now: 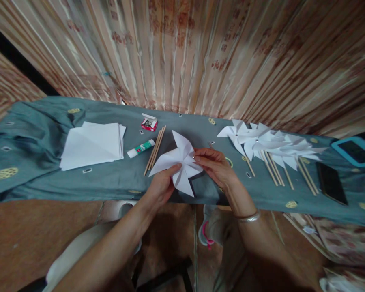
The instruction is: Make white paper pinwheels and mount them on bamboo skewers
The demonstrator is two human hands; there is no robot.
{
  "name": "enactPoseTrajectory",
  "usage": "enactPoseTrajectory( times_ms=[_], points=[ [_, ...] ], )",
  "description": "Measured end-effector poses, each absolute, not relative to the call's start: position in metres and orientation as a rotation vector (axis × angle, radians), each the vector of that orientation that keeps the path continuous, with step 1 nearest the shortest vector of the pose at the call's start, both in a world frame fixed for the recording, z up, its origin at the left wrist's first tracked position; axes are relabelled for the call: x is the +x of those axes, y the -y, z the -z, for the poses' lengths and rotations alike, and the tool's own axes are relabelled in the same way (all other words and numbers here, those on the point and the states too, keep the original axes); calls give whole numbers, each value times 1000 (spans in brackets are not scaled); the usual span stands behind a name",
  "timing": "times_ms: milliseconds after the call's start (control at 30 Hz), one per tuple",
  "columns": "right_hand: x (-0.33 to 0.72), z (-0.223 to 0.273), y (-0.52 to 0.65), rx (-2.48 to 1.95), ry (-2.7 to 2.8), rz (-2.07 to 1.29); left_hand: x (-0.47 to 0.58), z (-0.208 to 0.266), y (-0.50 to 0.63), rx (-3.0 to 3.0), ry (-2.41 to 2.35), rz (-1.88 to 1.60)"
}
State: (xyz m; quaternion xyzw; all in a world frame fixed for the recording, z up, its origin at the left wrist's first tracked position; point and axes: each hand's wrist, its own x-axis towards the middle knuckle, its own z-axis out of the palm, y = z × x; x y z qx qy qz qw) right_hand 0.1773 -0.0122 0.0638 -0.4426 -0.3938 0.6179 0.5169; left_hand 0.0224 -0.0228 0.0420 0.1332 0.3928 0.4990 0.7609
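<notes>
A white paper pinwheel (182, 156) with folded, pointed blades is held up over the near middle of the table. My left hand (163, 184) grips its lower left part, thumb on top near the centre and fingers underneath. On the other side, my right hand (214, 164) has its fingertips pinched at the pinwheel's right edge. A tiny shiny metal piece (194, 157) shows at those fingertips; its exact kind is too small to tell. Left of the pinwheel lie several thin wooden sticks (155, 151), a green and white glue stick (141, 148) and an open red box (149, 123) of small metal pieces.
A stack of white paper (93, 146) lies at the left of the cloth-covered table (48, 178). Several pinwheels on sticks (267, 142) overlap at the right, by a black phone (331, 182) and a blue-framed device (355, 151). A curtain (182, 61) hangs behind.
</notes>
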Motion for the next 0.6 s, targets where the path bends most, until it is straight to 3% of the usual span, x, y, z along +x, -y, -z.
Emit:
enactPoseTrajectory(
  times_ms=[200,600],
  points=[
    [190,-78,21,-1059,943,-1122,8,-57,19,344,-956,-1158],
    [127,-74,56,-1197,1749,-392,-15,-75,31,473,-987,-1183]
  ],
)
